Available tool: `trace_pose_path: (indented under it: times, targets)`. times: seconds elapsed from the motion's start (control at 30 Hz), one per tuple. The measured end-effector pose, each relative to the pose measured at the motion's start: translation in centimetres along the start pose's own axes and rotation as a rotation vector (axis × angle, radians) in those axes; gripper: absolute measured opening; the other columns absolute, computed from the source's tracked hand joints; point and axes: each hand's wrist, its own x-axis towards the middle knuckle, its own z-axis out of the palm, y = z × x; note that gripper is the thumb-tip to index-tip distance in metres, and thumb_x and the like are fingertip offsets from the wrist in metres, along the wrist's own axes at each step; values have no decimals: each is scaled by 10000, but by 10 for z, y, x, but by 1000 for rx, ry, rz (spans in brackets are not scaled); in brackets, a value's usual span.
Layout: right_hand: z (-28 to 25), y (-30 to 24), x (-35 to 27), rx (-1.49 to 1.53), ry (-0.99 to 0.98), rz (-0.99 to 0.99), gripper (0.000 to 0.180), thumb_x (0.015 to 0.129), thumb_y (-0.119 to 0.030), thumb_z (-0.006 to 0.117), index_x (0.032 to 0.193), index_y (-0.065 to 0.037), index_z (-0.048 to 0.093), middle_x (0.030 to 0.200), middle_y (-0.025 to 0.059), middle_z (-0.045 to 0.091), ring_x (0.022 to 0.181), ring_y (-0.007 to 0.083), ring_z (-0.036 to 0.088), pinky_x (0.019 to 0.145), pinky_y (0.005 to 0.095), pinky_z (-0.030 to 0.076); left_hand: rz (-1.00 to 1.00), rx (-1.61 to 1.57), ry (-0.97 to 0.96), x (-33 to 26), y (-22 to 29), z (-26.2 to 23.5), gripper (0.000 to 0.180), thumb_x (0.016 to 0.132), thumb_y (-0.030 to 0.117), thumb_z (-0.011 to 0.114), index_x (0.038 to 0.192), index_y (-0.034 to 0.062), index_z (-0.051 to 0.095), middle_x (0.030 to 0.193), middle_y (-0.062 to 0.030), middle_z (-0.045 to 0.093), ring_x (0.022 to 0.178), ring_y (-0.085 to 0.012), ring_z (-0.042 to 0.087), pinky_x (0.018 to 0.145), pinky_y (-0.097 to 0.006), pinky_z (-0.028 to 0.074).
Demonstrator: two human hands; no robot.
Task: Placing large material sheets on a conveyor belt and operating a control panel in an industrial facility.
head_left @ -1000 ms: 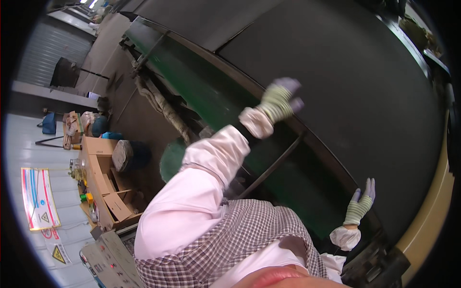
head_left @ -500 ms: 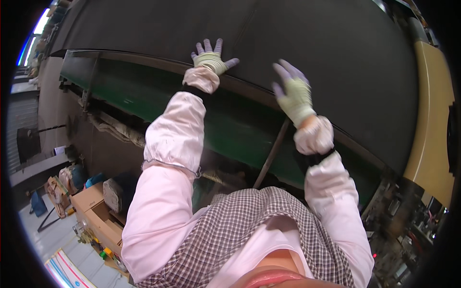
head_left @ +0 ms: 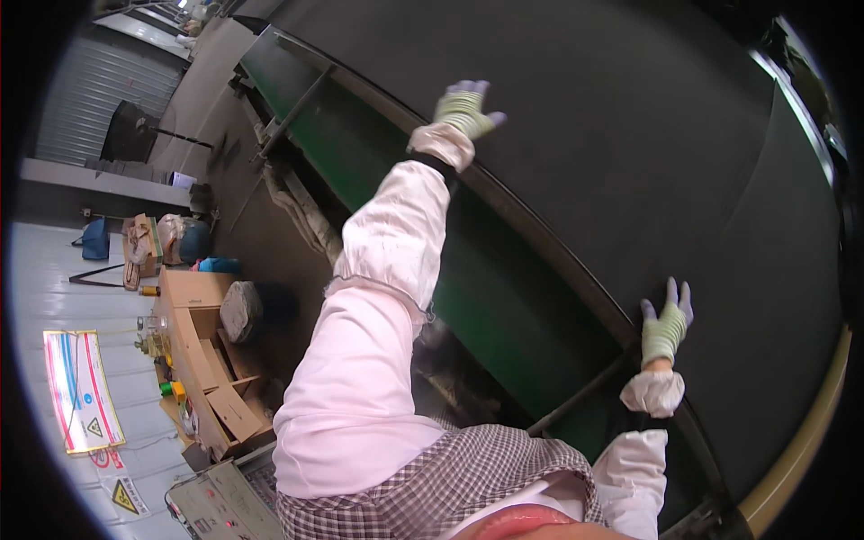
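Observation:
A wide, smooth dark sheet [head_left: 612, 144] spreads across the top of a machine in front of me. My left hand [head_left: 465, 110], in a pale green glove with lilac fingertips, rests near the sheet's near edge, thumb apart and fingers slightly blurred. Farther right along that edge lies my right hand [head_left: 668, 326] in a matching glove, its fingers spread on the sheet. Both hands are open, and I see nothing held in either.
Below the sheet's edge runs a green panel [head_left: 351, 144] with a slanting metal bar [head_left: 576, 396]. At lower left are cardboard boxes [head_left: 200, 288], a control box with buttons [head_left: 220, 508] and a wall sign [head_left: 83, 387]. A tan curved part [head_left: 796, 459] borders the right side.
The view has turned, bringing more of the left wall and the boxes into sight. My hands are farther apart, the right one now lower and farther right in the picture.

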Motion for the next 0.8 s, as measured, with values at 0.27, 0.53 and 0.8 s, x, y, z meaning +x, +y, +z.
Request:
trace_pose_path:
  times: [0.27,0.53,0.8]
  targets:
    - [-30,99,-34,-167,86,138,671,736,-47,735,1354,-172,508,1451,163,402,1268,379,431,1060,431,385,39,38,-194,19,-18,4,662,766,577,673,1213,95,591,1273,-133,559,1215,-313,498,1040,-389,410]
    - [-57,220,-65,-233,-6,235,647,806,-13,656,1395,-197,461,1476,157,384,1263,374,444,1062,425,385,256,-26,-172,-89,43,3,514,782,542,666,959,60,650,1008,-133,625,995,-319,566,891,-416,476]
    - [-98,360,-98,-177,-36,243,663,813,19,600,1425,-160,418,1493,230,327,1339,388,381,1108,426,328,316,-84,119,-17,18,5,510,795,470,691,1107,73,614,1135,-157,607,1059,-357,555,930,-433,456]
